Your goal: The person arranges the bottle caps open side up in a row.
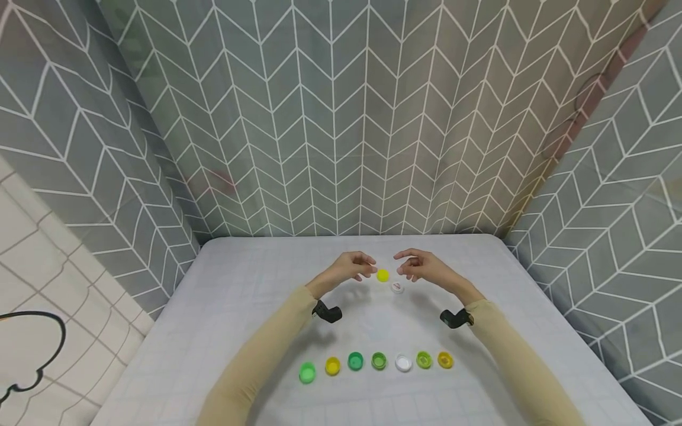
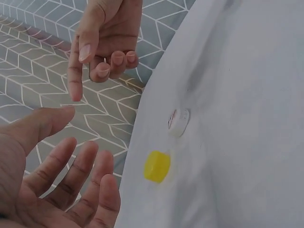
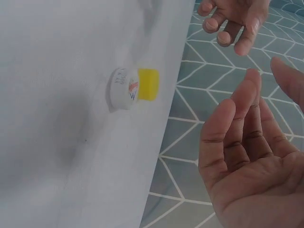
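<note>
My left hand (image 1: 353, 266) and right hand (image 1: 421, 265) hover over the far part of the table, facing each other with a gap between them. Both have loosely bent fingers and hold nothing. Between and below them a yellow bottle cap (image 1: 382, 275) lies on the white cloth. Just nearer to me is a white bottle cap (image 1: 396, 287) with printing on top. In the left wrist view the yellow cap (image 2: 157, 166) and the white cap (image 2: 178, 123) stand apart. From the right wrist, the white cap (image 3: 124, 89) overlaps the yellow one (image 3: 148, 84).
Closer to me a row of caps runs across the white table (image 1: 224, 331): light green (image 1: 307, 373), yellow (image 1: 333, 365), teal (image 1: 355, 361), green (image 1: 379, 361), white (image 1: 403, 362), lime (image 1: 424, 360) and amber (image 1: 445, 360). Patterned curtains (image 1: 330, 118) enclose the table's back and sides.
</note>
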Demonstrator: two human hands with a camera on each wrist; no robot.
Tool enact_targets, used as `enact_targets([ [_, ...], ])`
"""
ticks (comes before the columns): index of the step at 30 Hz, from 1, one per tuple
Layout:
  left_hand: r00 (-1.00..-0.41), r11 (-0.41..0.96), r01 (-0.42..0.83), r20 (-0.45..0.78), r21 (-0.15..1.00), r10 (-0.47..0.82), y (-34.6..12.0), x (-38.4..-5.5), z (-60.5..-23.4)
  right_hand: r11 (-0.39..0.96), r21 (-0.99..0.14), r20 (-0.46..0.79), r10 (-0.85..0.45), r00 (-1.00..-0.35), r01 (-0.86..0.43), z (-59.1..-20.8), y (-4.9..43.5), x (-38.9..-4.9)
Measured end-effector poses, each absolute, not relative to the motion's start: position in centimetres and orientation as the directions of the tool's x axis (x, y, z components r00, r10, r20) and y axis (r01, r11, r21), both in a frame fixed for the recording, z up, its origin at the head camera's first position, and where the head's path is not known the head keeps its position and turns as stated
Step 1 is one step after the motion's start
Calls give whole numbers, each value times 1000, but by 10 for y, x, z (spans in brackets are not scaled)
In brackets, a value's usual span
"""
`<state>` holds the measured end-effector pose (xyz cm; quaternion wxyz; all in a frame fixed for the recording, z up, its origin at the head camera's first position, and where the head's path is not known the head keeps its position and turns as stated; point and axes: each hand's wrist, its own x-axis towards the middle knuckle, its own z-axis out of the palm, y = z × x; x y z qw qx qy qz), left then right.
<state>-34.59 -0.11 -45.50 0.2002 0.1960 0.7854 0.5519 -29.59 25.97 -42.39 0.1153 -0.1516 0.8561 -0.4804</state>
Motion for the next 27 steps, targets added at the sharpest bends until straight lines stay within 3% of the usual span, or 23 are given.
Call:
enact_targets([
  [11,-873,321,38,-125,946,471,8,-362,-472,520,-841,-67,-372,-926,-148,-440,249,-319],
  [20,-877,413,57,-152,909,455,30,-368,-490,574,-789,-27,-389,-921,-219,-465,242,-335],
  [27,-896,485,89,-143,870,421,35,-362,-491,662,-728,-63,-323,-944,-178,-472,233,-336],
])
